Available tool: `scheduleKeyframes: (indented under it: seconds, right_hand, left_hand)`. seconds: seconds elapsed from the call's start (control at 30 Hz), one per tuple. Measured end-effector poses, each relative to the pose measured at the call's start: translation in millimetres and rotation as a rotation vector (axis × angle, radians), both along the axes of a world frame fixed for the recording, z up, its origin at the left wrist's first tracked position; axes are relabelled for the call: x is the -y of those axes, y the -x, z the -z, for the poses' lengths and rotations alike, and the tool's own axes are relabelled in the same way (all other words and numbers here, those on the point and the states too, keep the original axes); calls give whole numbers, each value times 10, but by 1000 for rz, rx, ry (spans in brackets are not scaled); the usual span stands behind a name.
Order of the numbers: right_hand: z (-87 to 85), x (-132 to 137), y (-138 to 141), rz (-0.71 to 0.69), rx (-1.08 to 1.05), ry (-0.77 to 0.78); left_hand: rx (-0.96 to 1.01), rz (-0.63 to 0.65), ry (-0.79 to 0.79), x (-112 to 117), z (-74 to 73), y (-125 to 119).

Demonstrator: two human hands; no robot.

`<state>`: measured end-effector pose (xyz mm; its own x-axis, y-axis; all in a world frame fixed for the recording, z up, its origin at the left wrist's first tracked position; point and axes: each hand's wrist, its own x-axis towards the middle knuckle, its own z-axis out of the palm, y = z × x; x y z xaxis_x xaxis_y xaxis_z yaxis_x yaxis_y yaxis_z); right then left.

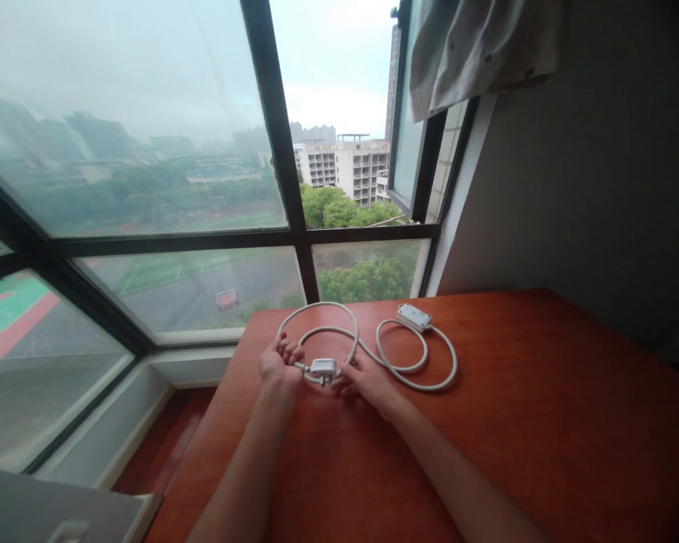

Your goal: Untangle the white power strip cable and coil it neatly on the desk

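Observation:
A white power cord (442, 386) lies in loose loops on a reddish-brown wooden table (520, 452). Its plug (324, 368), prongs toward me, is between my two hands. My left hand (281, 360) has its fingers curled round the cord just left of the plug. With thumb and fingers, my right hand (367, 383) grips a loop of the cord just right of the plug; some of its fingertips are hidden. At the cord's other end, a small white rectangular block (414, 317) rests near the table's far edge.
Dark-framed windows (299, 241) rise behind and to the left, with one pane swung open at the right. A pale curtain (480, 56) hangs at the upper right beside a dark wall (588, 188). Left of the table is a low white ledge (198, 365).

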<state>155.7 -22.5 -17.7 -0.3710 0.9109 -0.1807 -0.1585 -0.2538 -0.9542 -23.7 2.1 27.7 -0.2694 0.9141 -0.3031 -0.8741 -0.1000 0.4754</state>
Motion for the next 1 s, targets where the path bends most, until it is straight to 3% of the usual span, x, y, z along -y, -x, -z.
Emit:
scheduleKeyframes:
  seconds: [0.3,0.5,0.63,0.83,1.0]
  right_hand:
    - [24,147,62,59,-346,73]
    - [-9,134,61,157,-231,-56]
    - [-25,82,0,234,-270,9]
    - [-71,29,-93,268,-309,33]
    - [-56,-21,-128,327,-229,-12]
  left_hand:
    - [-76,-102,64,-47,126,-58]
    - [-268,-87,112,-81,180,-118]
    - [-487,-40,136,-91,202,-193]
    - [-946,-13,185,-87,186,-65]
    - [-1953,161,312,-81,162,98]
